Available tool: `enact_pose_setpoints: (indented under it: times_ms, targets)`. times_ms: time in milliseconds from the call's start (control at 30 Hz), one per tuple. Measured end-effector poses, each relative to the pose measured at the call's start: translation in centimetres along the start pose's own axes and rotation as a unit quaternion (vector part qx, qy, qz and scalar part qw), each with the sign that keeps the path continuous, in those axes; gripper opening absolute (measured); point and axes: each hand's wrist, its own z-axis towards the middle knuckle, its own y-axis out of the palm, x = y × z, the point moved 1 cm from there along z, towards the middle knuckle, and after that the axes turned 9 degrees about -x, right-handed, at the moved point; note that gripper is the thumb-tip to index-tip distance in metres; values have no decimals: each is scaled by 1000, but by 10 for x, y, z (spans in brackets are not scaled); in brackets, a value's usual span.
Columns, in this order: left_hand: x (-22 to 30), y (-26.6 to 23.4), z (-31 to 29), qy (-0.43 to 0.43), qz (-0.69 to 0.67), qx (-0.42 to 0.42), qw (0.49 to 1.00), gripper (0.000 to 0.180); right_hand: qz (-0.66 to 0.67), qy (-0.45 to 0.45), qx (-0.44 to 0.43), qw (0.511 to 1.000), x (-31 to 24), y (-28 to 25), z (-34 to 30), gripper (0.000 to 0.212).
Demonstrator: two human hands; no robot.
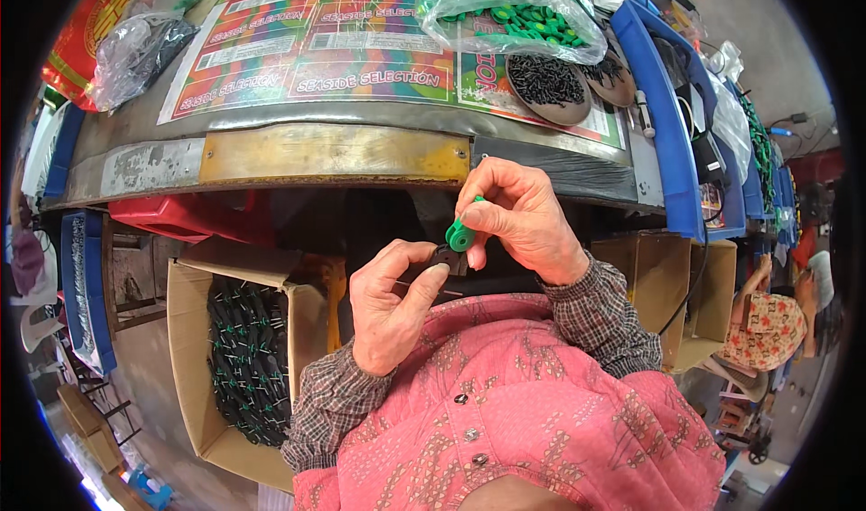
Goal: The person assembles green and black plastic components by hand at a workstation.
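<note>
My left hand is closed, thumb and fingers pinching a small black plastic part just in front of the table edge. A green plastic piece with a round, ringed end sits against the black part. My right hand grips the green piece between thumb and fingers from above. Whether the two pieces are joined or only touching, I cannot tell. On the table beyond, a clear plastic bag spills similar green pieces. Beside it stands a round dish of small black screws or pins.
Lower left, a cardboard box holds many black parts with green bits and metal pins. Printed colourful sheets cover the table. A blue crate stands at its right end. Another cardboard box and a seated person are farther right.
</note>
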Motion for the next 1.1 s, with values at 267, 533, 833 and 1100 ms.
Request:
enact_pose_setpoints:
  times_ms: [267, 533, 833, 1100]
  targets:
    - [-1, 5, 2, -37, -55, 24, 998, 12, 19, 15, 1, 1000, 6, -3, -2, 16]
    - [-12, 8, 1, 9, 4, 23, 1000, 12, -25, 15, -13, 999, 5, -8, -4, 16]
    - [-12, 8, 7, 49, 81, 34, 995, 12, -78, 27, -21, 996, 8, 0, -7, 12]
    - [-2, 6, 5, 63, 114, 36, 991, 11, -91, 5, -17, 996, 8, 1, -10, 11]
